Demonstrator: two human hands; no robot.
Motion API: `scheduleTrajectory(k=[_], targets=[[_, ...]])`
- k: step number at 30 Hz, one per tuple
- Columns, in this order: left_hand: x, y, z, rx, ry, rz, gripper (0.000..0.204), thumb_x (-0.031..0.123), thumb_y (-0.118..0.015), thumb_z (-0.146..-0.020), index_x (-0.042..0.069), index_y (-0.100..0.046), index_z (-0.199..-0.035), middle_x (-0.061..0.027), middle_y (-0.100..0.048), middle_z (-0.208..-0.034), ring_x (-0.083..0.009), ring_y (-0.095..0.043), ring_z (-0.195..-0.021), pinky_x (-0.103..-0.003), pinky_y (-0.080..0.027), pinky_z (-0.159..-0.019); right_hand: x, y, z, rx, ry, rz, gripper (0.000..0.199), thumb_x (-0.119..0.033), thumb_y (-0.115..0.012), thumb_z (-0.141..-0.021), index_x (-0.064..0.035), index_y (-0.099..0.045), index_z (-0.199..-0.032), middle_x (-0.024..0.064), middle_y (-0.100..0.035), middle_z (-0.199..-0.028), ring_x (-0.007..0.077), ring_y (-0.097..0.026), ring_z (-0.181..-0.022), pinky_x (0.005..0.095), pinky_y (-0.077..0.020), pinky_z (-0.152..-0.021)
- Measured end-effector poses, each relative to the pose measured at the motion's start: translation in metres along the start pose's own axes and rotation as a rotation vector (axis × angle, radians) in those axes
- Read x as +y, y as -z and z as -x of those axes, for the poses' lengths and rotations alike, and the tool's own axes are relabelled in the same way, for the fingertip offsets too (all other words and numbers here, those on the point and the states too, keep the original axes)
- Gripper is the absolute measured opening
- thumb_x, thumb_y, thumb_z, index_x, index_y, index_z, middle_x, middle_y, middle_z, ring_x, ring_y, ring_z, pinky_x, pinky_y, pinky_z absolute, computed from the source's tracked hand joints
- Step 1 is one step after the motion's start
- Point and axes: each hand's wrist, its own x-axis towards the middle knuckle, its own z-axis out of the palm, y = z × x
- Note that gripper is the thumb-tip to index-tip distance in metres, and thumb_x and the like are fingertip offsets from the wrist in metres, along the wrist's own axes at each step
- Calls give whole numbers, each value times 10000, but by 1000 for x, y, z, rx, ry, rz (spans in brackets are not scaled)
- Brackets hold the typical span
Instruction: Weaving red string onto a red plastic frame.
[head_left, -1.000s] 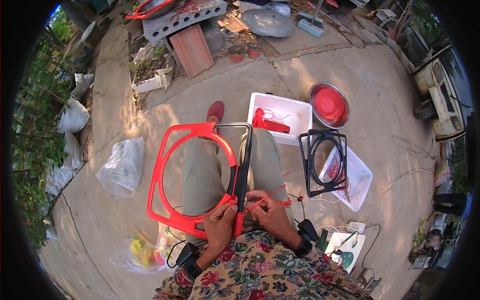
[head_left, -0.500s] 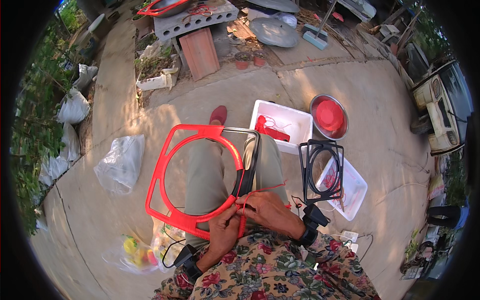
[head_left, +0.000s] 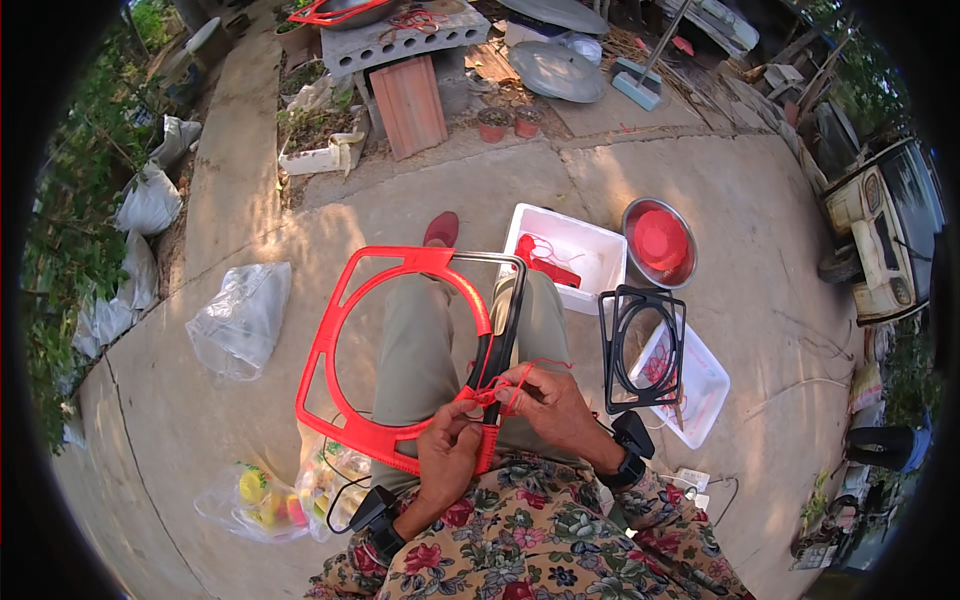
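Across my lap lies a square frame with a round ring inside it (head_left: 338,415). Red cord is wound closely over most of it, while the bare black part (head_left: 519,300) shows along its right side. My left hand (head_left: 447,452) pinches the wrapped ring near its lower right. Beside it my right hand (head_left: 552,408) has its fingers closed on a loose red cord (head_left: 500,388). Loops of that cord stand up between the two hands, and one strand trails out over the right hand. The exact fingertip hold is partly hidden.
To the right, bare black frames (head_left: 610,350) lean on a white tray (head_left: 705,390) with red cord. Farther off stand a white foam box (head_left: 600,245) and a metal basin (head_left: 683,270) holding something red. Plastic bags (head_left: 240,320) lie left.
My right hand has lifted slightly and moved right, away from the left. The red cord now forms loops between the hands. The frame has stayed on my lap.
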Motion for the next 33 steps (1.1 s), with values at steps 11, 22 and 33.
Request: scheduleTrajectory(k=[11,22,33], targets=[[-12,-1,-9,-124,-80,-208,207,59,-631,-864,-6,-488,-1000,-47,-582,-778,-81,-590,-711,-246,-492,-608,29,78,32,-78,-259,-788,164,-253,-520,-969,-91,-526,-998,18,-587,-815,51,-422,-540,192,-302,-453],[-7,-8,-14,-72,-45,-359,301,12,-683,-793,-2,-421,-941,-63,-593,-748,-76,-550,-656,-222,-430,-564,182,293,239,1176,-389,-700,123,-215,-555,-928,-114,-530,-862,-28,-505,-652,49,-416,-477,206,-331,-377],[-1,-4,-16,-109,191,-33,207,0,-560,-863,-8,-410,-1005,-128,-606,-806,-147,-607,-662,-289,-541,-485,87,148,134,480,-442,-349,154,-141,-556,-898,-55,-606,-1015,-62,-511,-671,24,-455,-561,185,-373,-500]])
